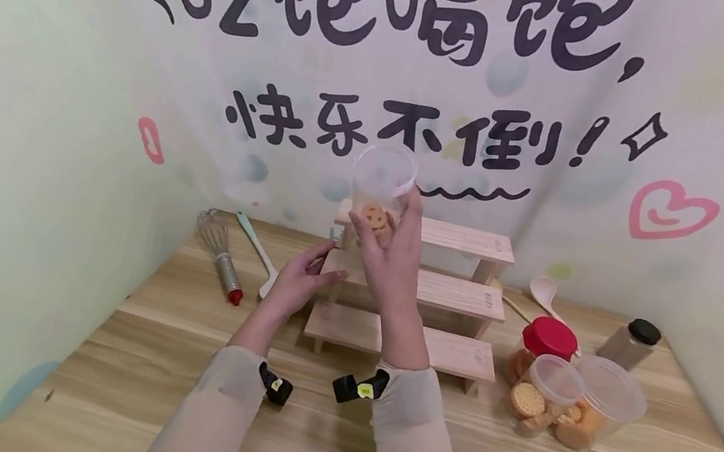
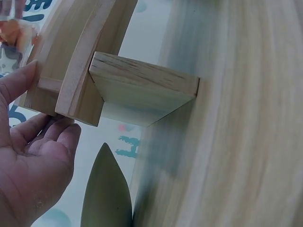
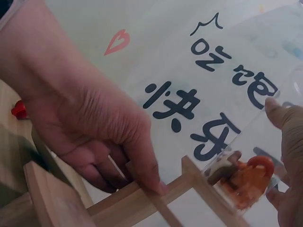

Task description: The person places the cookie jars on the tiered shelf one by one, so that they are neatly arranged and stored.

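Note:
My right hand (image 1: 392,264) grips a clear lidded jar (image 1: 384,173) from its right side. Cookies (image 1: 375,218) lie low inside the jar, which overlaps the top step of a three-tier wooden stand (image 1: 455,294). In the right wrist view the base of the jar (image 3: 244,187) is right at the stand's top board. My left hand (image 1: 297,279) holds the stand's left end. Its thumb lies over a board (image 2: 78,75) while the other fingers curl under it, as the left wrist view shows.
A whisk (image 1: 225,262) and a teal-handled utensil (image 1: 257,244) lie left of the stand. To its right stand a red-lidded jar (image 1: 549,338), two clear cookie jars (image 1: 543,395) and a black-capped bottle (image 1: 628,344), with a pale spoon (image 1: 543,290) behind. A printed cloth wall (image 1: 310,193) closes the back.

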### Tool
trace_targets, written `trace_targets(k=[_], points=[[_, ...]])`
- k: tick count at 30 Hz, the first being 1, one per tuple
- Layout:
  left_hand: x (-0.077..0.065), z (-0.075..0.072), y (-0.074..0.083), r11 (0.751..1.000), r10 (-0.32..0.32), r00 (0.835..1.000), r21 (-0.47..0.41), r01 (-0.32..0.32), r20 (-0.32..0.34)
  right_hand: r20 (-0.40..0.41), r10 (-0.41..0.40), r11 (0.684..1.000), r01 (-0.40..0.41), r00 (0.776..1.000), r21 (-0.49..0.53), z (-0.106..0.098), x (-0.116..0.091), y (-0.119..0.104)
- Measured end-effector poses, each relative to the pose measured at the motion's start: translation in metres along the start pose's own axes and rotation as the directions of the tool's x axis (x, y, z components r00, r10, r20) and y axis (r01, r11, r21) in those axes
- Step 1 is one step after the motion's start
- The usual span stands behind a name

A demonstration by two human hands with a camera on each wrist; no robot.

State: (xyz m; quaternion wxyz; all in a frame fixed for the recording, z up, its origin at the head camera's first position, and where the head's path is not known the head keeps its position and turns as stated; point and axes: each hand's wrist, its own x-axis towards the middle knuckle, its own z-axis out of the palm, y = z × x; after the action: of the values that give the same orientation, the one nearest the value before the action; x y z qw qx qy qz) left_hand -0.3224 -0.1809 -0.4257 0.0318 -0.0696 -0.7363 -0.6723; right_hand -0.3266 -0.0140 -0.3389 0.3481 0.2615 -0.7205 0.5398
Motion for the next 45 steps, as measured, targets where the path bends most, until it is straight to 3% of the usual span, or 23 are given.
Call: trace_targets(k=[13,18,23,35,41,45], points=[[0.001,-0.001,0.003,1.000,0.013,1.000,0.004,-0.013,-0.017,0.044,0.176,0.977,-0.180,0.983,0.113,0.006,0.002,0.018],[0.001,0.004,0.002,1.000,-0.010,1.000,-0.015,0.010,0.017,0.028,0.248,0.969,-0.249,0.968,0.003,0.000,0.005,0.026],[0.000,0.004,0.004,1.000,-0.025,1.000,-0.005,0.025,0.006,0.036,0.295,0.953,-0.292,0.955,-0.076,-0.001,0.006,0.032],[0.001,0.004,0.003,0.998,-0.037,0.999,0.042,0.039,-0.037,0.077,0.276,0.944,-0.254,0.958,-0.212,-0.003,0.008,0.042],[0.002,0.005,0.003,0.998,-0.044,0.999,0.035,0.045,-0.026,0.031,0.227,0.952,-0.215,0.973,-0.217,-0.017,0.013,0.032],[0.002,0.004,0.004,0.998,-0.052,0.998,0.039,0.053,-0.030,0.043,0.159,0.967,-0.146,0.986,-0.210,-0.028,0.017,0.021]])
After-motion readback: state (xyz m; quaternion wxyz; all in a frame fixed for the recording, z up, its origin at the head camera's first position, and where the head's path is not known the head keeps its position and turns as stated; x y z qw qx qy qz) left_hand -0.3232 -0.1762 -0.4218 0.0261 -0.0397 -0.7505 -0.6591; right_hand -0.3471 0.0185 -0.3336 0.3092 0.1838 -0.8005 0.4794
